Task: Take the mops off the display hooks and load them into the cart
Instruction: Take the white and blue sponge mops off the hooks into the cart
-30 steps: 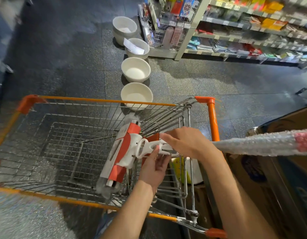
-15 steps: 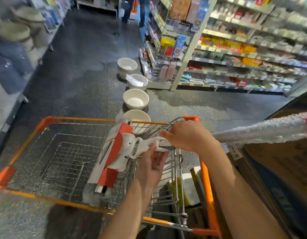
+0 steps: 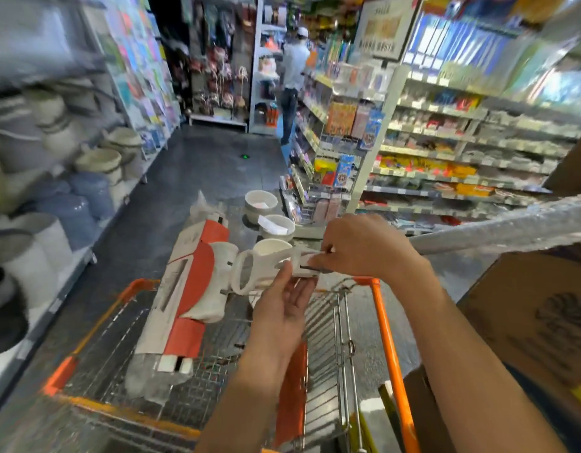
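Holding the mop (image 3: 197, 289) over the cart (image 3: 388, 338), you have both hands on its white neck. Your right hand (image 3: 361, 246) is curled over the top of the neck and grips it, where the long handle (image 3: 511, 227), wrapped in bubble plastic, runs off to the right. Your left hand (image 3: 282, 308) is under the neck, palm up, fingers mostly straight and touching it from below. The mop's flat head, white and orange-red in a clear bag, hangs slanted above the wire basket, with its low end down near the basket. White bowls (image 3: 261, 201) sit in a row on the dark floor past the cart. Shelves (image 3: 446, 152) full of goods stand on the right.
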Demonstrator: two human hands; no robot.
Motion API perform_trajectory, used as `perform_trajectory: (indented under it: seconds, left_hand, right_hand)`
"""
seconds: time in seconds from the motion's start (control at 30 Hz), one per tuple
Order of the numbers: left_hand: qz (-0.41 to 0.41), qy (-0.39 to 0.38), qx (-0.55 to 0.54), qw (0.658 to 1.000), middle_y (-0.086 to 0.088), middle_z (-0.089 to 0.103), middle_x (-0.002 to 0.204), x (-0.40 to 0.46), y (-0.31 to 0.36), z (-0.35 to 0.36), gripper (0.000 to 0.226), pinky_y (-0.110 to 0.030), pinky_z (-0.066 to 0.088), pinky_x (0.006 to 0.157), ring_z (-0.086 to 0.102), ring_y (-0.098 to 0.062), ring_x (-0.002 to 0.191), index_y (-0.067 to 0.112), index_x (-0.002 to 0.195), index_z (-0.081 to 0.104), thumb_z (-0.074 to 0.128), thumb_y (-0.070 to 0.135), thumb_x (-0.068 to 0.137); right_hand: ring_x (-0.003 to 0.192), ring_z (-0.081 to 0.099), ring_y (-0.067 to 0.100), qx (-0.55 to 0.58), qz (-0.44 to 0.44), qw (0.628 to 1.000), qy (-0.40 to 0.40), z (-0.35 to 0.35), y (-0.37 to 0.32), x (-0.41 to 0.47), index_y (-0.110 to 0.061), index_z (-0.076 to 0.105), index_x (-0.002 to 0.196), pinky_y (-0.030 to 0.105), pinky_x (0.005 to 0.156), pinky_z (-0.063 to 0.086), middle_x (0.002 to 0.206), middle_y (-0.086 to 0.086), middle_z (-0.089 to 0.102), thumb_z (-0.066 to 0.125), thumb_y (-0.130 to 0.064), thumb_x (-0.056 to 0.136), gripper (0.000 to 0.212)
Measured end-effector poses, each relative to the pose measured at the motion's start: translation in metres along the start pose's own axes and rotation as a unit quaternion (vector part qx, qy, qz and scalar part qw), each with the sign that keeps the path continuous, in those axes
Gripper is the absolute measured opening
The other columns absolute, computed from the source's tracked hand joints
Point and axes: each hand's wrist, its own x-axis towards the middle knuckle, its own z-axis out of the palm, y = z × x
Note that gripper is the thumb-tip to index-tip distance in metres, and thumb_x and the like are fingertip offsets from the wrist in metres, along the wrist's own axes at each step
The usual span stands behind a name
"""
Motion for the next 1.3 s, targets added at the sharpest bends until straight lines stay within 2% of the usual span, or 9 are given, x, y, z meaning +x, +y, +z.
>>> perform_trajectory:
  seconds: [0.07, 0.13, 0.27, 0.5, 0.83, 0.9, 1.0, 1.07, 1.3]
  left_hand:
    - [0.019, -0.017, 0.007, 1.0, -0.014, 0.072, 0.103, -0.011, 0.012, 0.006, 0.026, -0.034, 0.063, 0.071, 0.072, -0.021, 0.09, 0.006, 0.113, 0.064, 0.065, 0.012, 0.088]
    - [0.039, -0.031, 0.01, 0.999, -0.013, 0.075, 0.095, -0.026, 0.024, 0.01, 0.015, -0.034, 0.063, 0.07, 0.074, -0.02, 0.083, 0.006, 0.108, 0.065, 0.058, 0.012, 0.097]
    - [0.08, -0.032, 0.014, 0.996, -0.014, 0.074, 0.093, -0.054, 0.046, 0.02, 0.013, -0.033, 0.063, 0.064, 0.074, -0.022, 0.084, 0.006, 0.106, 0.065, 0.057, 0.012, 0.099]
    - [0.16, -0.034, -0.006, 0.986, -0.012, 0.077, 0.084, -0.116, 0.083, 0.027, 0.013, -0.036, 0.064, 0.065, 0.075, -0.022, 0.076, 0.005, 0.104, 0.066, 0.057, 0.011, 0.098]
    - [0.304, -0.012, -0.028, 0.952, -0.016, 0.076, 0.093, -0.214, 0.138, 0.004, 0.02, -0.038, 0.064, 0.068, 0.074, -0.025, 0.082, 0.001, 0.114, 0.064, 0.058, 0.01, 0.096]
    - [0.334, -0.003, -0.021, 0.942, -0.015, 0.075, 0.097, -0.233, 0.149, -0.003, 0.018, -0.035, 0.063, 0.063, 0.075, -0.023, 0.079, 0.002, 0.112, 0.065, 0.056, 0.007, 0.098]
    - [0.384, 0.008, -0.019, 0.923, -0.017, 0.07, 0.116, -0.259, 0.165, -0.012, 0.024, -0.035, 0.063, 0.066, 0.076, -0.02, 0.081, 0.003, 0.122, 0.061, 0.056, 0.008, 0.099]
    - [0.407, 0.027, -0.017, 0.913, -0.018, 0.068, 0.123, -0.272, 0.177, -0.02, 0.032, -0.033, 0.063, 0.066, 0.075, -0.021, 0.085, 0.002, 0.129, 0.057, 0.059, 0.009, 0.098]
    - [0.467, 0.063, -0.006, 0.882, -0.015, 0.07, 0.123, -0.318, 0.225, -0.06, 0.043, -0.031, 0.061, 0.067, 0.074, -0.024, 0.098, 0.007, 0.138, 0.052, 0.064, 0.013, 0.096]
  right_hand:
    - [0.081, 0.061, 0.023, 0.005, -0.006, 1.0, 0.023, -0.016, -0.005, -0.001, -0.025, 0.074, 0.091, 0.032, 0.07, 0.035, 0.08, -0.005, 0.058, 0.053, -0.064, 0.092, 0.044]
    - [0.074, 0.058, 0.019, 0.007, -0.012, 0.999, 0.039, -0.031, -0.011, -0.002, -0.025, 0.074, 0.088, 0.028, 0.06, 0.034, 0.08, -0.007, 0.061, 0.053, -0.062, 0.092, 0.043]
    - [0.073, 0.06, 0.017, -0.001, -0.044, 0.997, 0.068, -0.056, -0.026, -0.004, -0.023, 0.071, 0.08, 0.032, 0.059, 0.036, 0.071, -0.009, 0.055, 0.049, -0.064, 0.094, 0.048]
    - [0.067, 0.066, 0.02, -0.012, -0.123, 0.986, 0.113, -0.104, -0.061, -0.003, -0.019, 0.078, 0.086, 0.034, 0.061, 0.052, 0.073, -0.001, 0.072, 0.047, -0.068, 0.093, 0.058]
    - [0.052, 0.045, 0.017, 0.047, -0.258, 0.956, 0.134, -0.159, -0.148, -0.011, -0.02, 0.077, 0.076, 0.028, 0.047, 0.028, 0.065, 0.005, 0.066, 0.052, -0.066, 0.092, 0.055]
    - [0.056, 0.047, 0.013, 0.065, -0.283, 0.946, 0.145, -0.166, -0.169, -0.015, -0.024, 0.078, 0.085, 0.027, 0.048, 0.028, 0.069, -0.001, 0.067, 0.054, -0.065, 0.092, 0.048]
    - [0.08, 0.06, 0.005, 0.118, -0.314, 0.928, 0.161, -0.173, -0.197, -0.02, -0.044, 0.072, 0.113, 0.024, 0.056, 0.035, 0.091, -0.02, 0.068, 0.057, -0.061, 0.092, 0.032]
    - [0.085, 0.064, 0.008, 0.134, -0.333, 0.917, 0.174, -0.175, -0.215, -0.02, -0.05, 0.067, 0.121, 0.027, 0.059, 0.039, 0.096, -0.018, 0.072, 0.056, -0.062, 0.091, 0.033]
    - [0.063, 0.053, 0.001, 0.157, -0.363, 0.898, 0.192, -0.179, -0.293, -0.022, -0.058, 0.06, 0.124, 0.025, 0.055, 0.039, 0.063, -0.021, 0.057, 0.053, -0.058, 0.096, 0.029]
